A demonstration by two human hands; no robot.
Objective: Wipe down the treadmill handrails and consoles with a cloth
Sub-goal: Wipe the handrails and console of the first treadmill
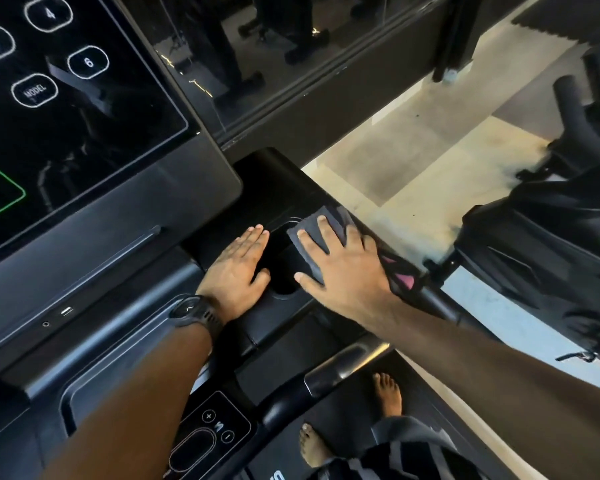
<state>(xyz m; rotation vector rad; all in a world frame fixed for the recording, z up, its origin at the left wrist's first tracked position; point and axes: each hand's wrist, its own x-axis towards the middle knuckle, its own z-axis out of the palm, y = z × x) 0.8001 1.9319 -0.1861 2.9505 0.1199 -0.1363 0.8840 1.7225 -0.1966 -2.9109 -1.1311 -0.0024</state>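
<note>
My right hand (pixel 343 268) presses a folded grey cloth (pixel 312 233) flat onto the black side tray of the treadmill console (pixel 284 178), at the right rim of a cup holder recess (pixel 283 271). The fingers are spread and straight on top of the cloth. My left hand (pixel 238 268) rests flat on the tray on the left side of the same recess, holding nothing; a black watch sits on its wrist. The dark touchscreen (pixel 66 109) with round number buttons fills the upper left. The black right handrail (pixel 440 303) runs down to the right behind my right hand.
A small control panel (pixel 210 431) with plus and minus buttons lies below my left forearm. My bare feet (pixel 387 393) stand on the treadmill deck. Another black machine (pixel 551 237) stands to the right across a light floor. A glass wall (pixel 274 64) rises behind the console.
</note>
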